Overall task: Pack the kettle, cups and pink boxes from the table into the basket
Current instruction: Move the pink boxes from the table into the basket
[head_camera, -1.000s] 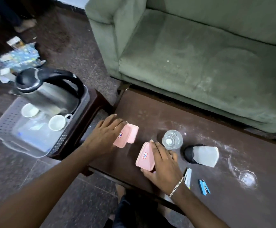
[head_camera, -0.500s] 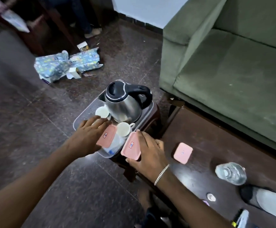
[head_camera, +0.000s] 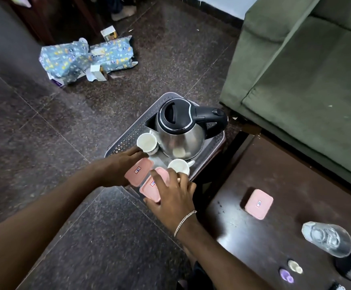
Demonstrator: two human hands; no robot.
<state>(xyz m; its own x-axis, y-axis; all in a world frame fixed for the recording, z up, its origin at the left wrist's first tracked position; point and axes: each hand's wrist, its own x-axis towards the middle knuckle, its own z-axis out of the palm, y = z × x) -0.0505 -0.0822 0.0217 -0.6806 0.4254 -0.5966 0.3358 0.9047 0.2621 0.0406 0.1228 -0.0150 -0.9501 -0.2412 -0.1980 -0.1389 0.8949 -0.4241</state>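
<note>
The grey perforated basket sits on a small stool left of the dark table. Inside it stand the steel kettle with black lid and handle, and two white cups. My left hand holds one pink box over the basket's near edge. My right hand grips a second pink box right beside it. A third pink box lies on the table by itself.
A green sofa fills the right side behind the table. A clear water bottle lies on the table, with two small caps near it. Crumpled blue wrapping and small cartons lie on the stone floor beyond the basket.
Both hands carried a pink box each from the table over to the basket and now hold them low at its near edge. The camera view swung left with them.
</note>
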